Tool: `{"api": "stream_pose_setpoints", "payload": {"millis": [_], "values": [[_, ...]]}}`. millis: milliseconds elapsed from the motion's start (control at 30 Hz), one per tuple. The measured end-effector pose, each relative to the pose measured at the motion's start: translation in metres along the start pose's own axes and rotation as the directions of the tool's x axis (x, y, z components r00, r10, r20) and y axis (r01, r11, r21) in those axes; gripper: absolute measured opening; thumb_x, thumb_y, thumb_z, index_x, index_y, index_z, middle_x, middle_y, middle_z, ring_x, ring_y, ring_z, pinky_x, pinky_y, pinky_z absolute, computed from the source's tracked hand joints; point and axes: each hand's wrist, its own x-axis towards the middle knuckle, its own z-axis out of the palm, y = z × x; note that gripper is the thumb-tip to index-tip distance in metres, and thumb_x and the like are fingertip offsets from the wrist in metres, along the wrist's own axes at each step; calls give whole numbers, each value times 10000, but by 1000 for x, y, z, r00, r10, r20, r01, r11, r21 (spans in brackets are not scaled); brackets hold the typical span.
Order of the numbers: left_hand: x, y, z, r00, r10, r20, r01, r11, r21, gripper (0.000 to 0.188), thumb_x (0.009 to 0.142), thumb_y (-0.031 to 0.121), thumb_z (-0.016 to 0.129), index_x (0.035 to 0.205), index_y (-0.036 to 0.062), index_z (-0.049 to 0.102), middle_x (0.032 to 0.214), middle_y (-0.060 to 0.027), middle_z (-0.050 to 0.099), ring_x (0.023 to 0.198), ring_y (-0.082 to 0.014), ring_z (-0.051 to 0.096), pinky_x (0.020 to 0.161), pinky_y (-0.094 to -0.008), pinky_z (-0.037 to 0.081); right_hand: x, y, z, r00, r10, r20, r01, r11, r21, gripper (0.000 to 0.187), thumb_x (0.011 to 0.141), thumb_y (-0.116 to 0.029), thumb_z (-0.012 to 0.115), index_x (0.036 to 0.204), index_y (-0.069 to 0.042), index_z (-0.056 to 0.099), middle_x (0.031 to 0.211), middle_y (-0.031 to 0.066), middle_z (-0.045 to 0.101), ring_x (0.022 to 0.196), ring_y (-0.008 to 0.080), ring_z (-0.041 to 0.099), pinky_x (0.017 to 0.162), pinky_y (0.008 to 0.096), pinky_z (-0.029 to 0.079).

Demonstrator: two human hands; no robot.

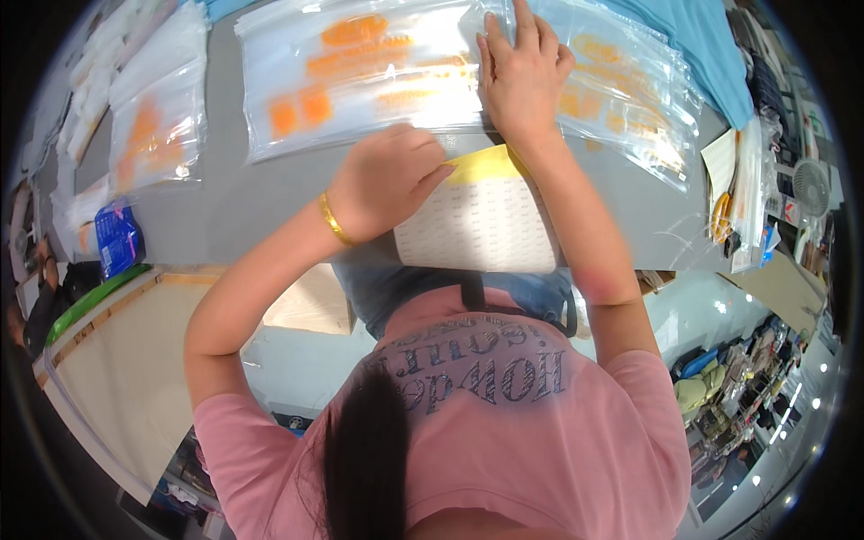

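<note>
A white sheet of small printed labels [477, 225] with a yellow strip along its far edge lies at the table's near edge. My left hand [387, 175], wearing a gold bracelet, is curled over the sheet's left corner, thumb beside the yellow strip. Its fingers are closed, slightly blurred, and what they hold is hidden. Farther off, my right hand [526, 76] rests with fingers stretched out on clear plastic bags. A flat clear bag with orange print [360, 72] lies left of it, and a stack of similar bags [621, 99] sits to its right.
More clear bags [157, 117] lie on the grey table [220, 211] at the left, near a blue packet [119, 238]. Light blue fabric [697, 40] covers the far right. Orange-handled scissors [722, 216] lie at the right edge, with loose clear threads [670, 236] nearby.
</note>
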Motion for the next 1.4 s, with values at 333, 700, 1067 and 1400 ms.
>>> {"api": "stream_pose_setpoints", "payload": {"millis": [333, 700, 1067, 1400], "values": [[-24, 17, -39, 736, -291, 611, 676, 336, -655, 300, 1061, 232, 614, 1214, -15, 691, 978, -27, 751, 758, -147, 751, 635, -221, 541, 37, 6, -43, 759, 340, 554, -576, -45, 816, 386, 1111, -166, 514, 1459, -8, 570, 1102, 105, 765, 680, 125, 728, 524, 217, 508], [-13, -1, -46, 769, -162, 618, 639, 229, -735, 380, 1076, 224, 605, 1340, -49, 619, 1152, -57, 737, 936, -192, 781, 855, -256, 597, 18, 123, -131, 995, 45, 91, -55, 992, 111, 265, 958, -89, 715, 1217, -33, 719, 1217, 153, 727, 1177, 310, 679, 977, 398, 539], [-14, 7, -22, 822, -295, 488, 558, 237, -795, 341, 1061, 307, 643, 1185, 2, 731, 931, -7, 694, 650, -107, 660, 604, -237, 573, -45, -38, -134, 970, -134, 200, -49, 704, 708, 190, 774, -45, 824, 955, -55, 765, 1035, 36, 736, 844, 257, 650, 743, 374, 501], [-4, -13, -12, 987, -160, -16, 146, 930, -337, 198, 991, 178, 672, 903, 2, 679, 1071, -66, 727, 885, -203, 673, 746, -350, 555, -5, -20, -150, 836, 98, 540, -535, 365, 762, 115, 913, -74, 769, 1008, -18, 736, 1090, 64, 732, 923, 151, 675, 838, 294, 532]]}}
